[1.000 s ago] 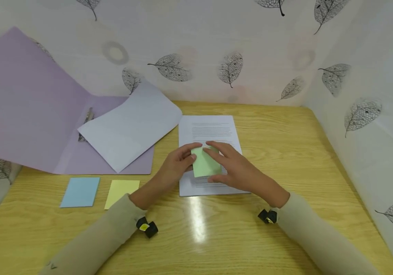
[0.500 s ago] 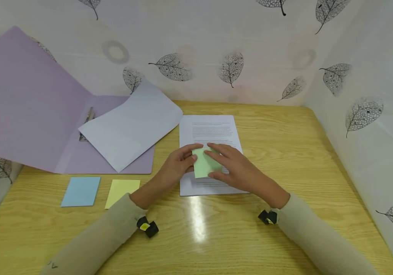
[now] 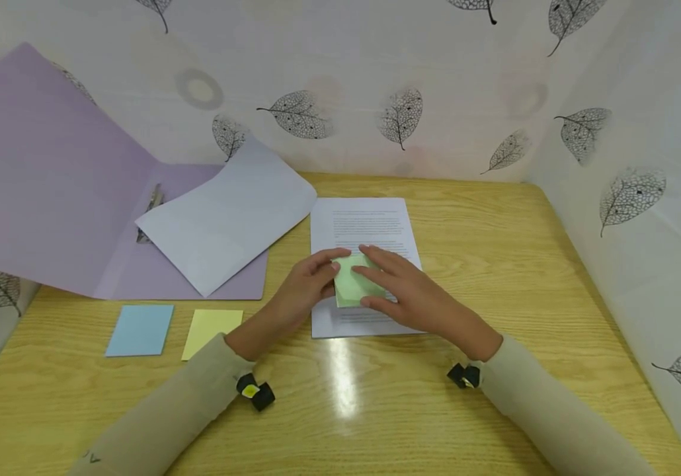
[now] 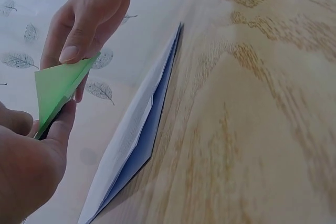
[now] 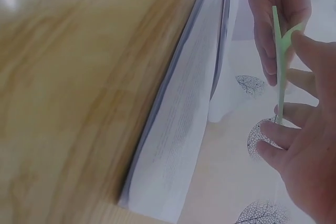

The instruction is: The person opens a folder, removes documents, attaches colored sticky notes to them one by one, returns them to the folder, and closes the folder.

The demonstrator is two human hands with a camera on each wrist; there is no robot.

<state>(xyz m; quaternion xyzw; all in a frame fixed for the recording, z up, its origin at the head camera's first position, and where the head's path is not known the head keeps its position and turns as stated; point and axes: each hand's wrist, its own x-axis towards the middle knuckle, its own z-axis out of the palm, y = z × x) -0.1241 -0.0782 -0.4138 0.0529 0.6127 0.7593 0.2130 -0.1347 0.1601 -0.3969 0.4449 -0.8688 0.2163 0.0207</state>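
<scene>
A green sticky note pad (image 3: 354, 288) is raised above a stack of printed pages (image 3: 364, 223) in the head view. My left hand (image 3: 301, 291) holds its left edge between thumb and fingers. My right hand (image 3: 414, 291) pinches at the right side, thumb near the lower right corner and fingers spread over the top part. In the right wrist view a sheet bends away from the pad (image 5: 281, 77) at the thumb. The left wrist view has the right thumb pressing the green paper (image 4: 55, 90).
A purple folder (image 3: 37, 178) lies open at left, its cover raised, with a metal clip (image 3: 156, 197) and a loose white sheet (image 3: 227, 218) over it. Blue (image 3: 140, 330) and yellow (image 3: 212, 332) sticky note pads lie in front. Leaf-patterned cloth (image 3: 340, 73) encloses the wooden table (image 3: 483, 244).
My right thumb has moved in from below the pad onto its lower right corner. The pad's top sheet now looks slightly bowed. My left hand has stayed nearly still.
</scene>
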